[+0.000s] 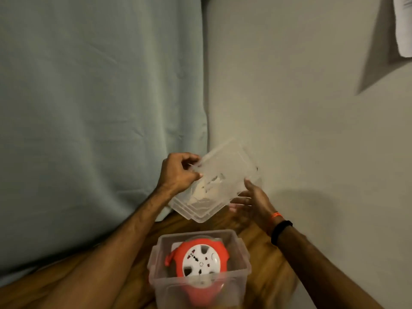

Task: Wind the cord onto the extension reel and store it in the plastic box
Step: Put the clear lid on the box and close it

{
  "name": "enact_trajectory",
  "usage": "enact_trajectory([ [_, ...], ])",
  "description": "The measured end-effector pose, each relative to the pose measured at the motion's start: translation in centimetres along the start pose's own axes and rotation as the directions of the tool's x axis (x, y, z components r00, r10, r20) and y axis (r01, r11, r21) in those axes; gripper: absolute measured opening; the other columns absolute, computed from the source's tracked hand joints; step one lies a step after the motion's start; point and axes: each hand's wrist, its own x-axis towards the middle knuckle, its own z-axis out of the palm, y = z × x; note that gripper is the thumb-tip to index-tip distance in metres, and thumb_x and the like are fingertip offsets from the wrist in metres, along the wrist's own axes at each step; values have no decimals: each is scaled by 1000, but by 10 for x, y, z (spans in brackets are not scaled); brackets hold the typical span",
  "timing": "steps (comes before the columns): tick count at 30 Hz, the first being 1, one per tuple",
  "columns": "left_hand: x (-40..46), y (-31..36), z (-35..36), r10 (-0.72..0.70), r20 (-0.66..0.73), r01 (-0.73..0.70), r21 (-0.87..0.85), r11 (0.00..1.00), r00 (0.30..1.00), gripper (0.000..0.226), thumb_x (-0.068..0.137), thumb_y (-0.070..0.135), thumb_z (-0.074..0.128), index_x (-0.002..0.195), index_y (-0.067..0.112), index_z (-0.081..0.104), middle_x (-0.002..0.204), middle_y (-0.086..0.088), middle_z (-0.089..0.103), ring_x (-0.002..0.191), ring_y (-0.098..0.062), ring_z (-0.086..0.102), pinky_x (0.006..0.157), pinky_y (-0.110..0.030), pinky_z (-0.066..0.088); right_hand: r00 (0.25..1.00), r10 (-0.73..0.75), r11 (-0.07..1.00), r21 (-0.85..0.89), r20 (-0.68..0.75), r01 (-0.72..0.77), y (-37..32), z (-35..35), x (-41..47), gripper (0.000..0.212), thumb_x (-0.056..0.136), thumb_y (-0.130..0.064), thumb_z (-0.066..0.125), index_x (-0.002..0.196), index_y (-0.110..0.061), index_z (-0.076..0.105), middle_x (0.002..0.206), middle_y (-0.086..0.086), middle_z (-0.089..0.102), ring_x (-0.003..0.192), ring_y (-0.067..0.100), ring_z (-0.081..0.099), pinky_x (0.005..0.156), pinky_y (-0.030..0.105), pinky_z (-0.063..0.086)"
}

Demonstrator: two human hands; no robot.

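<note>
Your left hand pinches the upper-left edge of the clear lid, thumb and fingers curled on the rim. Your right hand sits at the lid's lower-right edge w/ fingers fairly straight and spread; fingertips touch the rim, but whether they curl round it cannot be told due to blur. The lid is held tilted in the air, above and behind the plastic box, apart from it. The box stands open on the wooden table, near its edge. The extension reel lies inside the box: red-orange body, white socket face pointing up toward you, small red handle tab at its left side. The cord itself is not distinguishable; the reel's lower part is blurred behind the box's front wall. Right wrist carries a black band and an orange band just beyond it. Behind the table: a pale blue-green curtain on the left, a plain wall on the right, w/ a white cloth hanging at upper right.
</note>
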Motion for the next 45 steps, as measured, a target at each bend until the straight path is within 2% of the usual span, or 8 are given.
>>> enact_trajectory([
  [4, -38, -6, -14, 150, -15, -147, 114, 983, 989, 37, 71, 10, 88, 106, 16, 79, 99, 4, 75, 79, -4, 65, 71, -10, 52, 941, 202, 852, 424, 273, -306, -3, 7, -11, 87, 97, -56, 35, 148, 12, 17, 138, 39, 43, 111, 52, 56, 93, 53, 49],
  [10, -82, -18, -23, 358, 58, -360, 274, 892, 932, 32, 78, 0, 77, 108, 12, 79, 103, -7, 74, 93, -23, 66, 85, -35, 58, 950, 174, 655, 690, 259, -308, 7, 4, -19, 80, 96, -45, 35, 148, 13, 19, 140, 42, 43, 122, 54, 52, 91, 55, 51],
  [16, -103, -30, -39, 238, 263, -315, 309, 897, 935, 53, 71, 40, 88, 118, 18, 75, 115, -5, 71, 108, -21, 58, 98, -46, 49, 945, 221, 951, 163, 240, -263, 8, 9, -24, 42, 98, -13, 51, 137, 0, 45, 119, 17, 56, 90, 29, 64, 77, 39, 57],
  [19, -106, -38, -46, -175, -24, 177, 163, 971, 984, 81, 67, 71, 69, 133, 23, 64, 139, 0, 58, 127, -21, 51, 109, -46, 44, 966, 210, 977, 4, 154, -213, 13, 5, -24, 25, 98, -7, 45, 121, -1, 52, 104, 16, 63, 82, 29, 63, 86, 43, 54],
  [23, -101, -58, -44, -690, 87, 681, -291, 672, 718, 45, 100, 44, 54, 121, 5, 63, 124, -20, 67, 100, -30, 67, 89, -46, 57, 974, 201, 979, -45, 100, -198, 22, -4, -23, 23, 98, -6, 43, 118, 0, 52, 103, 16, 61, 82, 29, 61, 84, 42, 52],
  [26, -102, -70, -36, -712, 282, 720, -542, 434, 643, 32, 100, 10, 57, 129, -3, 56, 118, -25, 68, 100, -36, 69, 83, -49, 59, 979, 183, 983, -25, 91, -182, 32, -6, -20, 27, 98, -3, 44, 124, 2, 51, 113, 19, 62, 86, 31, 64, 75, 42, 57],
  [33, -109, -94, 1, -735, 43, 730, -178, 660, 676, 30, 99, 5, 53, 130, 5, 55, 107, -17, 67, 90, -29, 68, 84, -40, 59, 968, -141, 765, -643, -209, -27, 69, -1, -8, 33, 90, -15, 48, 114, 4, 62, 113, 23, 67, 94, 33, 63, 85, 41, 56],
  [45, -130, -135, 23, -777, 46, 776, 46, 630, 628, 41, 99, 9, 50, 139, 8, 48, 116, -16, 66, 71, -20, 63, 40, -23, 45, 962, -147, 645, -759, -230, -83, 105, -15, -11, 33, 88, -14, 48, 116, -1, 62, 114, 18, 64, 94, 32, 62, 74, 35, 55],
])
